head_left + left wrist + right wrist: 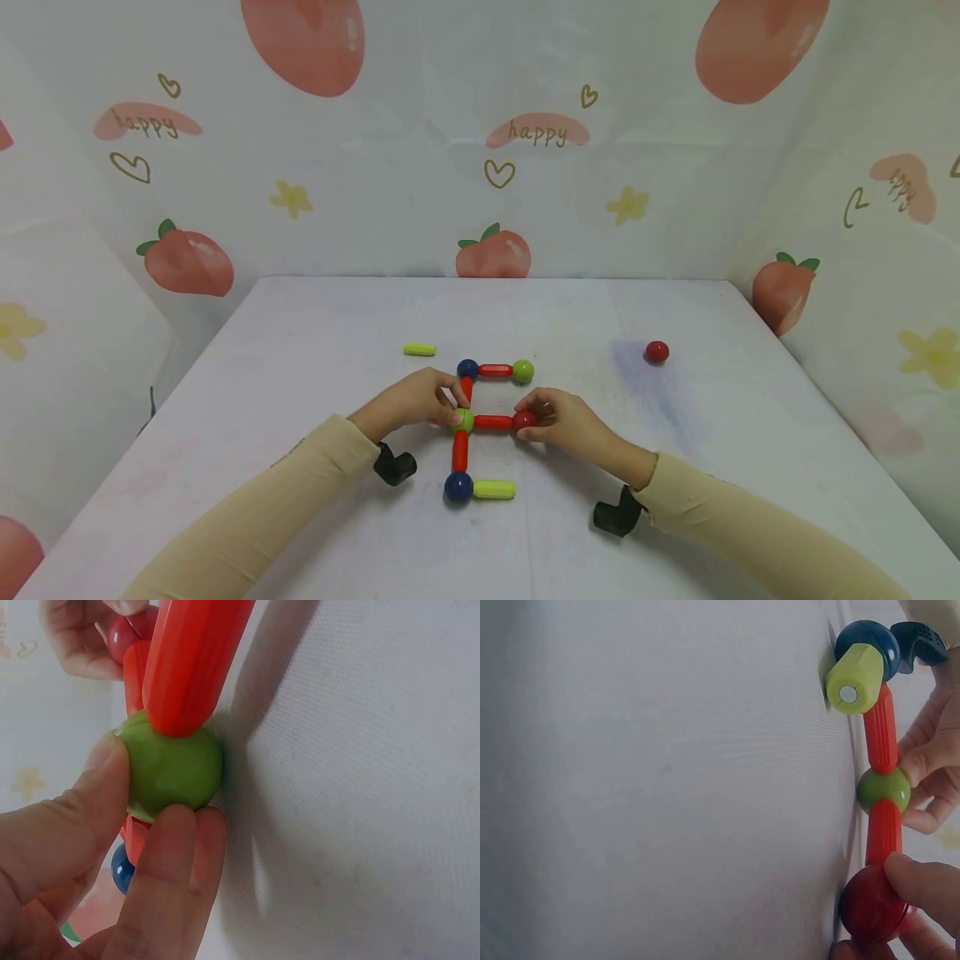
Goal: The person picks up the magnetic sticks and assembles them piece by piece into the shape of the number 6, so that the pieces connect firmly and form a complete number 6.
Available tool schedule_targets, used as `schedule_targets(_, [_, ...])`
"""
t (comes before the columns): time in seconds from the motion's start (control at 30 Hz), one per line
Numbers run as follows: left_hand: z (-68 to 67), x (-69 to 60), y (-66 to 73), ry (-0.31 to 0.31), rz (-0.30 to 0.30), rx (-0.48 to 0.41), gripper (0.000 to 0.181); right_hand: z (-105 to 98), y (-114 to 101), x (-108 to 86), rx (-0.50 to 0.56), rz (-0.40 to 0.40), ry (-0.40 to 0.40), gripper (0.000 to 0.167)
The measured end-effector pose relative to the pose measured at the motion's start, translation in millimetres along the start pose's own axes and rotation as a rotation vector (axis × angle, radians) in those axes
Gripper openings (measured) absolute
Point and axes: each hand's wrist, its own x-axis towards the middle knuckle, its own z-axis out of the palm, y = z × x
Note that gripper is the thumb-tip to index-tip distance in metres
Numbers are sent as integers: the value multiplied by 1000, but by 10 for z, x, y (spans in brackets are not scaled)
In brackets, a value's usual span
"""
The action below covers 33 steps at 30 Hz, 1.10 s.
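My left hand (pixel 422 402) pinches a green ball (pixel 174 769) between thumb and fingertips, at the middle of a flat ball-and-rod figure. From that ball a red rod (pixel 492 422) runs right to a red ball (pixel 874 904), which my right hand (pixel 564 427) grips with thumb and fingers. Another red rod (pixel 460 452) leads nearer to a dark blue ball (pixel 458 487) with a yellow-green rod (pixel 494 490) on its right. Away from me, a partly covered red rod joins a second blue ball (pixel 467 369), a red rod (pixel 495 370) and another green ball (pixel 523 371).
A loose yellow-green rod (pixel 419 350) lies behind the left hand. Farther right on the white table (pixel 337 317) sits a separate red ball (pixel 657 352). Black wrist mounts (pixel 617 514) hang below both sleeves. A printed cloth (pixel 405 167) hangs behind the table.
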Motion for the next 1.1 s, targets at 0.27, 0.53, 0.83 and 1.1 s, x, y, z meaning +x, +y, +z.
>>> schedule_targets(0.27, [0,-2,1,-2,12,11,18,-18,15,4,3,-22,-7,27])
schedule_targets(0.53, [0,11,-31,-12,32,22,18,-30,6,-7,10,-20,-14,27])
schedule_targets(0.83, [-91,23,-91,-96,110,49,18,-35,11,-2,5,-15,-20,28])
schedule_targets(1.1, [-441,29,-87,52,159,-52,30,-24,-15,10,10,7,-24,28])
